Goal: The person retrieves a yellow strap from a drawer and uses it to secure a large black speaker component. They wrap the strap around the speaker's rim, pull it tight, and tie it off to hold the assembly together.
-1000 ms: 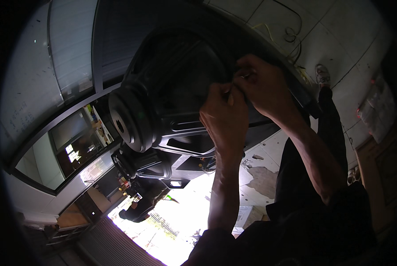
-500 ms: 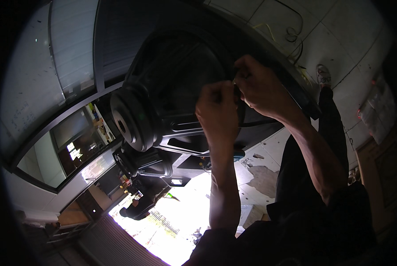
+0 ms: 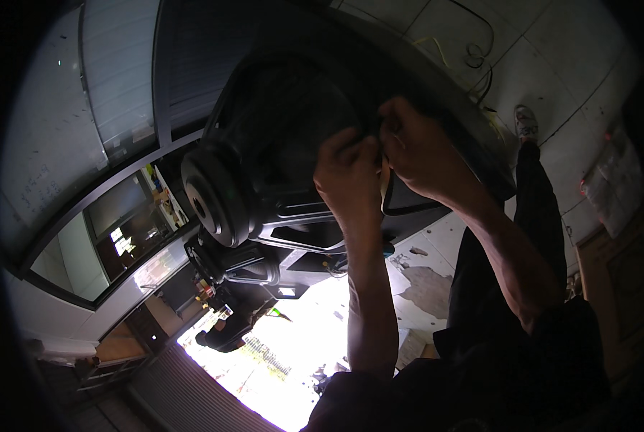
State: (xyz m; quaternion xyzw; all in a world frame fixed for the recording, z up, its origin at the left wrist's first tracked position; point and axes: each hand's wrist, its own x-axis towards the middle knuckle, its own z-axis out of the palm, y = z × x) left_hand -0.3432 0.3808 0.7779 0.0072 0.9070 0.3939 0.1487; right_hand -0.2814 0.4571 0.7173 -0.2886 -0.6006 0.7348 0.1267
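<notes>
Nearest, the left hand and right hand meet knuckle to knuckle on the loudspeaker, both closed with fingertips pinching at something small on its dark frame; what they pinch is hidden. The speaker sits tilted, its round magnet at the left of the hands. It looks heavy and rigid; its frame rim seems the safest hold, the cone likely fragile. Beyond the speaker lies the tiled floor.
</notes>
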